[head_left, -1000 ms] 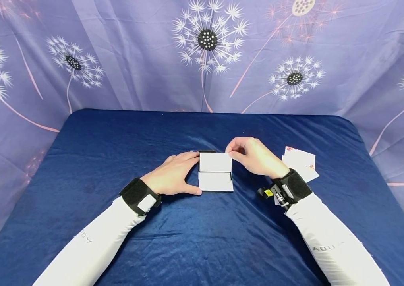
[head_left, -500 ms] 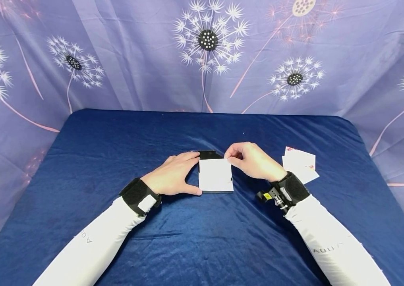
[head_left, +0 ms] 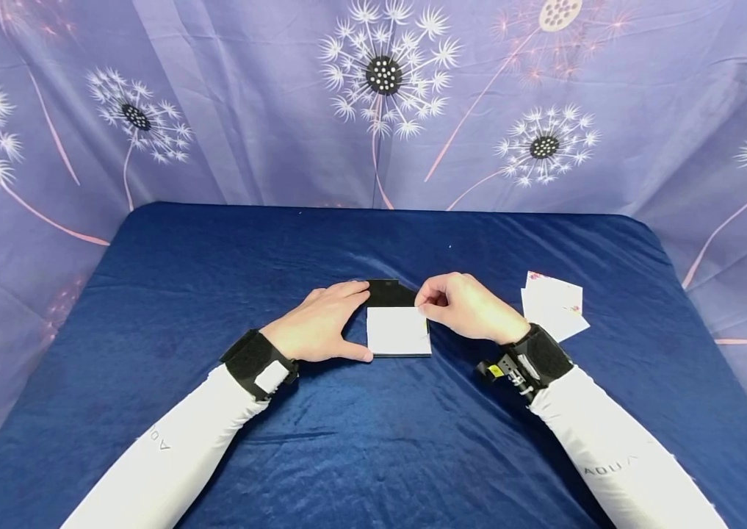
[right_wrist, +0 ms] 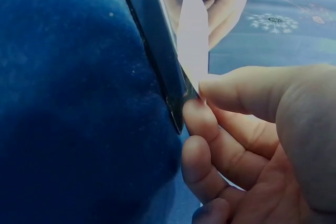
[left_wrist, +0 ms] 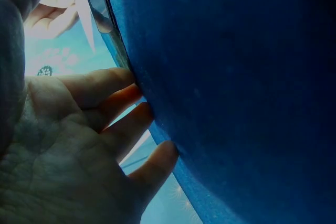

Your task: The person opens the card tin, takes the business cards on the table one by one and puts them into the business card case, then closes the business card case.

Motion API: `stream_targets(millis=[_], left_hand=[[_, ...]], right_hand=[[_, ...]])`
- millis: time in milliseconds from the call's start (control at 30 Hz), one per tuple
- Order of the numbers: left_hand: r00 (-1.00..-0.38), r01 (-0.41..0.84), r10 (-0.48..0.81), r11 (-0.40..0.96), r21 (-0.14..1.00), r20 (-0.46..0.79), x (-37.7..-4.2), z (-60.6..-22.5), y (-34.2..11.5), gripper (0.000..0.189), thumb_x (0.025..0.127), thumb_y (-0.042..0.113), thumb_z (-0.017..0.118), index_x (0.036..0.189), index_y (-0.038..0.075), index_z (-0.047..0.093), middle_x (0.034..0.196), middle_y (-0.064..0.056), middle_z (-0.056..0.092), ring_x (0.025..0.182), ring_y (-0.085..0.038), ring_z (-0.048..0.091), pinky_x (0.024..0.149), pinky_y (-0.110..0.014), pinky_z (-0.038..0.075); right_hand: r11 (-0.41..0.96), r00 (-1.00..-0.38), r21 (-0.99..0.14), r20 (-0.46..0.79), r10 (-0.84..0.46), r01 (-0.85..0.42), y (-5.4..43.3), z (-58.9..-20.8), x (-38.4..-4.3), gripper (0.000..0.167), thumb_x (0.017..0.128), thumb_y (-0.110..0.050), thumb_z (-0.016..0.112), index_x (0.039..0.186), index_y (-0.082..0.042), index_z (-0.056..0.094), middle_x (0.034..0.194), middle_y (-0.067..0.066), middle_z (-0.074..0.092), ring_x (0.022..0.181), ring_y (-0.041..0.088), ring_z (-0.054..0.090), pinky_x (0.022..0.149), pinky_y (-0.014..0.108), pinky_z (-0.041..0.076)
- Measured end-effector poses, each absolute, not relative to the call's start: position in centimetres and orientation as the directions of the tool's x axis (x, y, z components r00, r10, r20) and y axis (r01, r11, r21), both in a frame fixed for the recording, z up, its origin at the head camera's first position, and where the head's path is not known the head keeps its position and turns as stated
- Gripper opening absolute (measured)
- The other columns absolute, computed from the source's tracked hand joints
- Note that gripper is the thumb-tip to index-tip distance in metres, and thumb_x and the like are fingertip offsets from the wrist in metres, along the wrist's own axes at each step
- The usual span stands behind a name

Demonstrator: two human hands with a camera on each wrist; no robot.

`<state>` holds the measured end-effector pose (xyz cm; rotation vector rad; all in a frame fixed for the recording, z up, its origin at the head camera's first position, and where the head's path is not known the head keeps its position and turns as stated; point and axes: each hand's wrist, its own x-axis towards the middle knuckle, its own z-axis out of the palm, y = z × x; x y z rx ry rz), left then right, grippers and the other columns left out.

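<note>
A shiny dark card case [head_left: 388,295] lies open on the table between the hands, its black lid part showing at the back. Over its front part is a white card [head_left: 398,332], which slants up out of the case in the right wrist view. My right hand [head_left: 468,305] pinches the card's back right corner between thumb and index finger. Along the case's left side lies my left hand [head_left: 320,323], fingers stretched out at the back corner and thumb at the front corner. What lies under the card is hidden.
Several white cards [head_left: 554,316], some with reddish prints, lie in a loose overlapping pile to the right, partly behind the right wrist. Dark blue cloth [head_left: 247,257] covers the table. A patterned curtain [head_left: 267,110] hangs behind it.
My right hand has come toward the front with the card, lowering it over the case's front part. More of the black lid part shows now. The left hand has stayed put.
</note>
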<state>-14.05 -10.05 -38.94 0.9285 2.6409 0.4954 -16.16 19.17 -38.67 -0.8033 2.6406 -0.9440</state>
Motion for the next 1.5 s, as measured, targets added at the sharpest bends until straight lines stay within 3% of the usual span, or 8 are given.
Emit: stream_targets(millis=[1067,1267,1500], left_hand=[[-0.750,0.532,0.636,0.743,0.406,-0.183,-14.1,-38.9,-9.8,0.105,0.089,0.059,0.081,0.164,0.001,0.036,0.173,-0.011,0.028,0.161,-0.028,0.022,0.125,-0.054,0.023],[-0.749,0.534,0.637,0.742,0.405,-0.180,-14.0,-39.0,-9.9,0.106,0.089,0.059,0.081,0.164,0.000,0.036,0.173,-0.011,0.028,0.161,-0.028,0.022,0.125,-0.054,0.023],[-0.748,0.533,0.637,0.743,0.404,-0.184,-14.0,-38.9,-9.9,0.106,0.089,0.059,0.081,0.165,0.001,0.035,0.173,-0.010,0.027,0.161,-0.028,0.021,0.125,-0.054,0.023]], right_hand=[[0.640,-0.794,-0.609,-0.028,-0.608,-0.468,19.4,-38.8,-15.1,0.008,0.098,-0.007,0.076,0.100,-0.014,0.081,0.085,-0.006,0.066,0.074,0.013,0.058,0.069,0.033,0.050],[0.647,-0.811,-0.622,-0.034,-0.584,-0.440,19.9,-38.2,-14.9,0.014,0.099,-0.007,0.075,0.112,-0.010,0.079,0.090,-0.005,0.068,0.077,0.013,0.061,0.071,0.034,0.051],[0.679,-0.851,-0.597,0.013,-0.525,-0.428,21.6,-37.0,-15.0,0.014,0.097,-0.010,0.077,0.112,-0.010,0.078,0.088,-0.006,0.070,0.079,0.013,0.064,0.073,0.034,0.052]])
